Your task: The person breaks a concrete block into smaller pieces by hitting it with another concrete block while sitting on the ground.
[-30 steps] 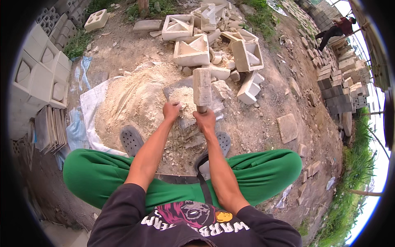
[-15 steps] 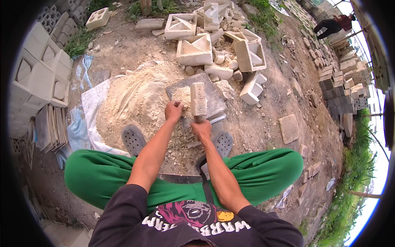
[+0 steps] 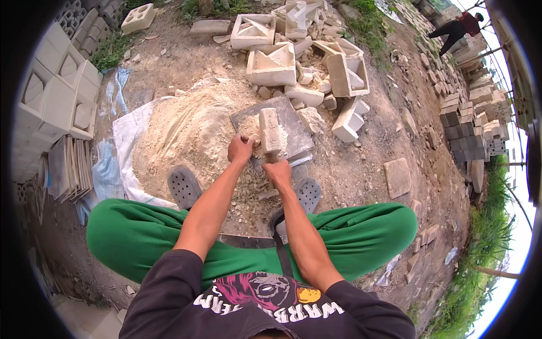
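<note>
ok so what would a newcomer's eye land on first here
Bright green trousers across the lower picture would likely jump out first. Near the centre, the right hand grips a pale-headed mallet at a dark slab. Cream blocks, some broken, lie beyond the slab, and a pale grainy heap spreads left.

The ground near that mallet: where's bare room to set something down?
Mostly bare, stony dirt lies between the white block piece and square slab. Crowded: the dark board, with pale powder, mallet, left hand and right hand about it.
</note>
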Motion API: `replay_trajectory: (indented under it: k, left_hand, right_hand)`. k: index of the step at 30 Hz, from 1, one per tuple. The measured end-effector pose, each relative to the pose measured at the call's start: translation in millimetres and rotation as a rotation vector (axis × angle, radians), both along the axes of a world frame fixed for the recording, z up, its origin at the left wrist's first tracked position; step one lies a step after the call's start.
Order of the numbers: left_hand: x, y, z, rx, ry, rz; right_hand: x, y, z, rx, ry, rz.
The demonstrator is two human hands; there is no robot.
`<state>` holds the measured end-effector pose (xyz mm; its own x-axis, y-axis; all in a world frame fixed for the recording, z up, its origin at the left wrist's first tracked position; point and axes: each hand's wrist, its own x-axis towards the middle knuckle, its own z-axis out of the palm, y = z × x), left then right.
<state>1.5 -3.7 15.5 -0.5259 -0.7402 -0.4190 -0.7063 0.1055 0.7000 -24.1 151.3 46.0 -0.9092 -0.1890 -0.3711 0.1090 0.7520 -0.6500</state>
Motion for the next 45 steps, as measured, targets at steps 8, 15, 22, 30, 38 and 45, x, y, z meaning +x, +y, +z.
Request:
replay_trajectory:
  k: [8,15,22,30,38,45]
  left_hand:
    - [2.5,3.0,3.6,0.063,-0.004,0.027]
    - [1.5,0.9,8.0,0.061,-0.005,0.005]
    - [5.2,1.2,3.5,0.064,-0.012,0.012]
    - [0.1,2.3,1.7,0.054,0.003,-0.017]
    - [2.6,-3.3,7.8,-0.041,-0.035,-0.04]
    - [1.1,-0.8,1.3,-0.084,0.001,-0.081]
  right_hand:
    - [-30.0,-22.3,115.7,-0.21,0.219,0.076]
    - [-5.5,-1.4,11.9,0.16,-0.06,0.1]
    - [-30.9,-3.7,102.3,-0.348,-0.021,-0.128]
    - [-0.6,4.6,-20.1,0.029,0.203,0.099]
    - [-17.3,20.6,-8.7,-0.04,-0.209,-0.113]
    - [-5.0,23.1,-7.8,0.034,-0.118,-0.056]
